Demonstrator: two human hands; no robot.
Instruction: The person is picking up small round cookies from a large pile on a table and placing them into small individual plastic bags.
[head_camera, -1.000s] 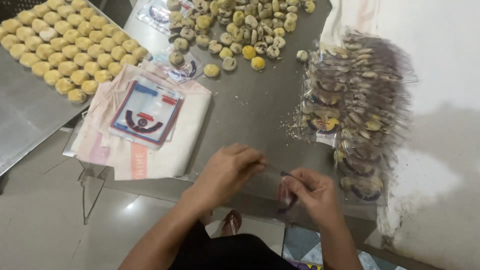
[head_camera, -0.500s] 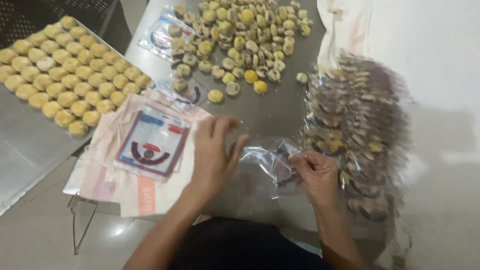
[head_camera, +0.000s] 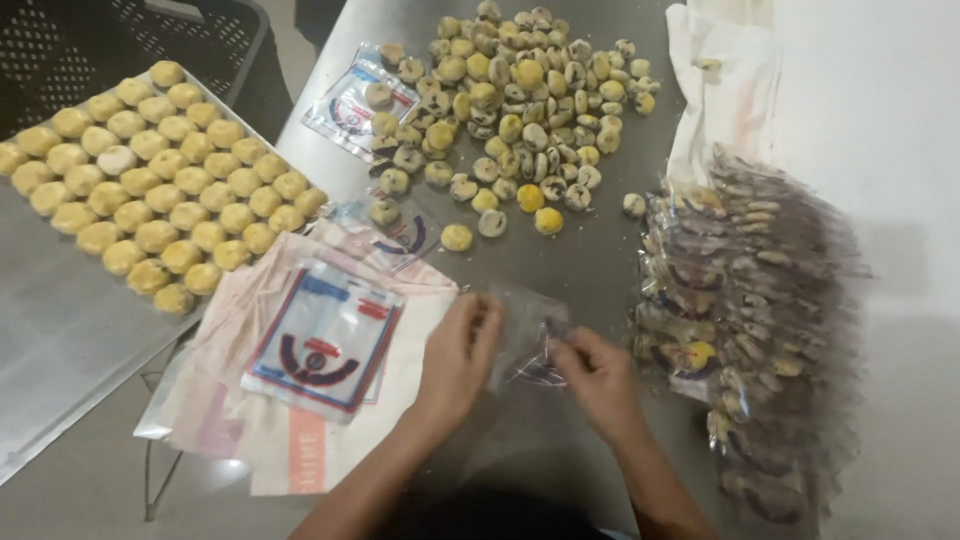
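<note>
Holding a clear bag (head_camera: 522, 340) between them, the left hand (head_camera: 458, 358) and right hand (head_camera: 596, 372) each pinched one side edge over the table (head_camera: 590, 262). The bag stood roughly upright, mouth tilted away toward the loose pastries (head_camera: 505, 110). Nearest pastry (head_camera: 457, 237) lay ahead, closer to the left hand.

Head camera looks steeply down (close) at table (head_camera: 600, 270).

Dull brushed-metal table (head_camera: 600, 260), glossy clear plastic bag (head_camera: 525, 340), matt metal tray (head_camera: 60, 320), black plastic crate (head_camera: 120, 40)
</note>
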